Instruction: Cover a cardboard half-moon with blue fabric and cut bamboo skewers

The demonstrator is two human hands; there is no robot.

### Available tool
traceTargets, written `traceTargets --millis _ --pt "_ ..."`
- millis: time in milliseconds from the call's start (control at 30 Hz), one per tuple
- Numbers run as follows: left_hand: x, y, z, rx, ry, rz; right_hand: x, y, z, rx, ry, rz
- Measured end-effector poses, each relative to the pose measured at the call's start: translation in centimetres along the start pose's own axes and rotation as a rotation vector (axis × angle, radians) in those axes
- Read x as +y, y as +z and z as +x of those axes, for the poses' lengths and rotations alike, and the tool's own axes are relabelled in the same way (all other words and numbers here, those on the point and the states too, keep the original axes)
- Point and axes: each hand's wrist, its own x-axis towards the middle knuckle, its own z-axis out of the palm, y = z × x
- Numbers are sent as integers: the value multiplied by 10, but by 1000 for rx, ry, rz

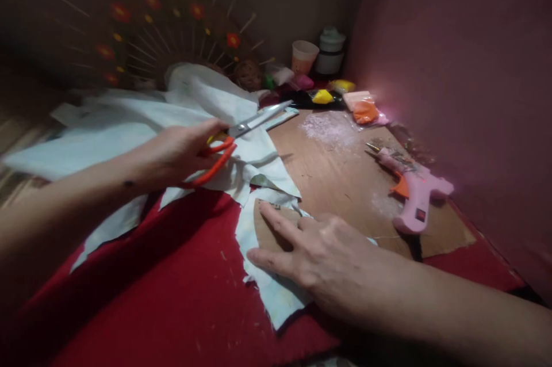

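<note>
My left hand (pixel 190 145) grips a pair of scissors (pixel 254 119) by orange handles, the blades pointing up and right over a pale blue cloth (pixel 129 119). Its fingers are partly hidden behind the handles. My right hand (pixel 317 252) presses down on a small brown cardboard piece (pixel 267 226), with thumb and forefinger stretched apart and the other fingers bent. Beneath the cardboard lies a cut fabric piece (pixel 278 301) with ragged edges. My right palm covers part of both.
A pink glue gun (pixel 416 194) lies on a brown board (pixel 332 174) at the right. Yellow and orange packets (pixel 364 111), a paper cup (pixel 304 56) and a lidded jar (pixel 331 50) stand behind. Red cloth (pixel 185 281) covers the table. A flowered, spoked decoration (pixel 172 33) is at the back.
</note>
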Motion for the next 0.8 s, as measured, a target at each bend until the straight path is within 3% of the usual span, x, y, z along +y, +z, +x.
traceTargets --millis 133,333,467,600,700,800 --pt "5 15 -8 -26 9 36 0 2 -1 19 -13 8" --pt "-13 18 -10 80 -38 124 2 4 -2 43 -18 -13" --pt "-37 -7 -14 146 -211 334 2 4 -2 42 -20 -30" --pt "-71 -37 -20 97 -435 618 2 2 -1 47 -28 -34" --pt "-90 -53 -24 -41 -638 584 2 1 0 45 -25 -42" --pt "-90 -67 -32 -21 -686 459 2 0 0 32 -23 -43"
